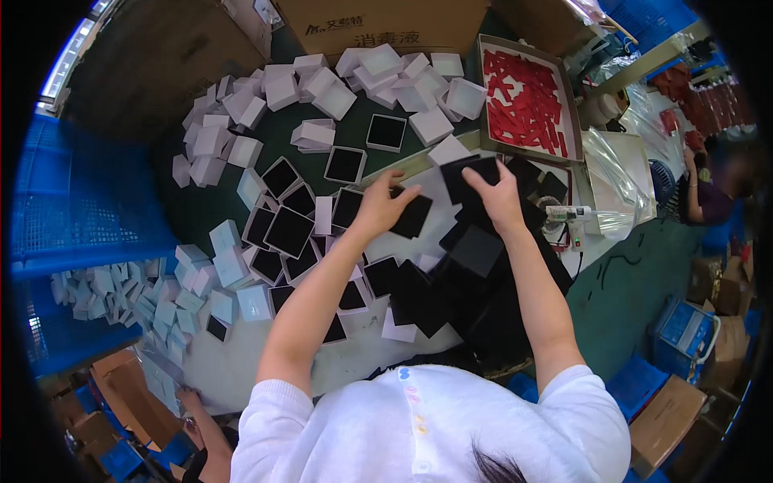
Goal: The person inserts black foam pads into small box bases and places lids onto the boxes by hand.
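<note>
My left hand (382, 208) is closed on a thin black square pad (415, 216) at the middle of the table, thumb along its upper edge. To the right, my right hand (498, 196) pinches another black square pad (460, 179) between thumb and fingers; whether it is one piece or several stacked, I cannot tell. Below the right hand lies a heap of loose black pads (477, 249). Left of my left hand are several small white boxes with black linings, such as an open white box (288, 231). Part of the left fingers is hidden behind the pad.
Piles of white boxes (378, 64) line the back, and more white boxes (161, 302) spread left. A shallow carton (481, 97) of red pieces stands at back right, near a white glue gun (568, 213). Large cardboard boxes (386, 20) wall the rear. Other people are at both sides.
</note>
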### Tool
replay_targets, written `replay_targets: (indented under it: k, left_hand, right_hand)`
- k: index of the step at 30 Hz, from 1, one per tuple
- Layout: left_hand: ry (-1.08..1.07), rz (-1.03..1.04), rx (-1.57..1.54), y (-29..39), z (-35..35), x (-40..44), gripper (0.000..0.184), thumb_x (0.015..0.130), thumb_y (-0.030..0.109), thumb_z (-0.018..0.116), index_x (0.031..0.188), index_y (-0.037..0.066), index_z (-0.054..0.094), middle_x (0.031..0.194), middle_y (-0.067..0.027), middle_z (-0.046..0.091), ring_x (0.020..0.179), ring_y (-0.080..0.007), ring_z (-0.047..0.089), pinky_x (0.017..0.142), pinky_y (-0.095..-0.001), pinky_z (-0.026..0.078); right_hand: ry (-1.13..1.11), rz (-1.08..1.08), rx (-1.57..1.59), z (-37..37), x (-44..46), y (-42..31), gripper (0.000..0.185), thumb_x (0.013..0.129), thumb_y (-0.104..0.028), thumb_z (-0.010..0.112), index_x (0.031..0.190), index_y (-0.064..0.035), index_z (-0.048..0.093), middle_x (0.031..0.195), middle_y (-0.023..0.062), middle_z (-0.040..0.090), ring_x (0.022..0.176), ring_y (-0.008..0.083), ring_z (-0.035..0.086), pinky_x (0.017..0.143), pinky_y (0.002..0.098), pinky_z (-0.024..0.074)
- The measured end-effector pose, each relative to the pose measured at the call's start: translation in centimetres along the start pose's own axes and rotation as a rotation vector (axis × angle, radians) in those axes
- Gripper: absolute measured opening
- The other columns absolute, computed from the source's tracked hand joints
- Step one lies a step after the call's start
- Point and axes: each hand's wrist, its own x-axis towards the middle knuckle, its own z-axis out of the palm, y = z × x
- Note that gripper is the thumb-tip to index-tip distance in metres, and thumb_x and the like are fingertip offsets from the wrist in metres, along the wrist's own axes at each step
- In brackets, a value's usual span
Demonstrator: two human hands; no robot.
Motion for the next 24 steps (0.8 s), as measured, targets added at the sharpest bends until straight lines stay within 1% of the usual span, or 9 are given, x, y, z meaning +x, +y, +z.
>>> replay_targets:
  k: [5,7,9,10,12,15,19,21,24]
  left_hand:
    - [0.491,0.558,0.404,1.1,-4.9,5.4,0.05,0.07,-0.002,0.065,0.119,0.005,0.055,0.121,-0.018,0.052,0.116,-0.037,0.048,0.101,-0.0434,0.038]
    - [0.586,0.352,0.796,-0.5,-8.4,8.6,0.064,0.067,-0.003,0.065,0.128,0.01,0.051,0.134,-0.016,0.042,0.128,-0.0404,0.036,0.106,-0.0463,0.036]
    - [0.365,0.124,1.052,-4.9,-12.2,10.7,0.06,0.069,-0.001,0.064,0.126,0.013,0.052,0.129,-0.0128,0.049,0.123,-0.0374,0.044,0.103,-0.0482,0.039]
    - [0.11,0.044,1.014,-6.9,-14.9,12.4,0.049,0.074,0.0,0.062,0.12,0.014,0.056,0.111,-0.0114,0.06,0.107,-0.036,0.057,0.094,-0.0463,0.046]
    - [0.41,0.276,0.808,-7.1,-16.6,11.4,0.035,0.077,0.001,0.06,0.111,0.01,0.06,0.091,-0.0128,0.065,0.089,-0.0363,0.063,0.085,-0.0424,0.049]
    - [0.606,0.149,0.364,-1.3,-15.5,6.4,0.032,0.076,0.003,0.062,0.107,0.007,0.062,0.086,-0.0156,0.065,0.087,-0.0361,0.064,0.08,-0.0392,0.05]
    - [0.354,0.257,0.202,-0.4,-11.0,1.1,0.026,0.075,0.005,0.063,0.1,0.001,0.069,0.095,-0.0134,0.07,0.09,-0.02,0.066,0.082,-0.0293,0.049]
    - [0.184,0.057,-0.09,2.1,-8.2,-1.3,0.026,0.078,0.006,0.057,0.099,0.0,0.07,0.087,-0.007,0.069,0.083,-0.0142,0.062,0.076,-0.0258,0.047]
    - [0.099,0.227,-0.369,2.5,-6.0,-2.4,0.033,0.087,0.019,0.045,0.101,-0.002,0.066,0.092,-0.0074,0.064,0.085,-0.0155,0.057,0.079,-0.0278,0.044]
  right_hand:
    - [-0.203,-0.043,-0.639,-0.2,-0.4,2.0,0.05,0.078,-0.029,0.075,0.114,0.0021,0.061,0.098,0.0146,0.069,0.091,0.0242,0.065,0.084,0.0329,0.0489]
    - [-0.225,-0.008,-0.737,0.0,-1.3,1.5,0.047,0.078,-0.03,0.075,0.111,0.0015,0.062,0.1,0.018,0.068,0.093,0.0293,0.065,0.084,0.0351,0.0495]
    - [-0.278,-0.121,-0.765,-0.6,-1.2,3.7,0.042,0.077,-0.029,0.075,0.105,-0.0005,0.065,0.096,0.0185,0.067,0.092,0.0338,0.064,0.082,0.0379,0.05]
    - [-0.256,-0.374,-0.781,-0.8,-1.0,4.6,0.039,0.076,-0.029,0.075,0.101,0.0004,0.067,0.092,0.0175,0.067,0.086,0.0333,0.064,0.078,0.0395,0.0503]
    - [-0.125,-0.617,-0.952,-0.4,-1.1,2.4,0.035,0.076,-0.024,0.077,0.097,0.0024,0.068,0.078,0.0095,0.064,0.071,0.0231,0.06,0.07,0.0327,0.0486]
    - [-0.193,0.018,-0.249,0.6,-1.0,0.5,0.017,0.081,-0.012,0.073,0.093,0.0006,0.069,0.064,-0.008,0.048,0.06,0.0012,0.038,0.054,0.0204,0.03]
    - [-0.206,-0.018,-0.127,4.7,-1.5,-2.3,0.018,0.083,-0.011,0.072,0.097,-0.0001,0.066,0.066,-0.0082,0.049,0.058,0.0002,0.039,0.051,0.0194,0.0285]
    - [-0.303,-0.016,-0.11,6.8,-1.8,-3.1,0.019,0.082,-0.009,0.073,0.097,-0.0003,0.067,0.068,-0.0071,0.051,0.056,-0.0001,0.042,0.049,0.0183,0.0316]
    - [-0.341,-0.07,-0.233,8.3,-1.6,-3.0,0.022,0.079,-0.007,0.074,0.098,0.0007,0.066,0.069,-0.0049,0.053,0.056,0.0008,0.048,0.048,0.0187,0.0365]
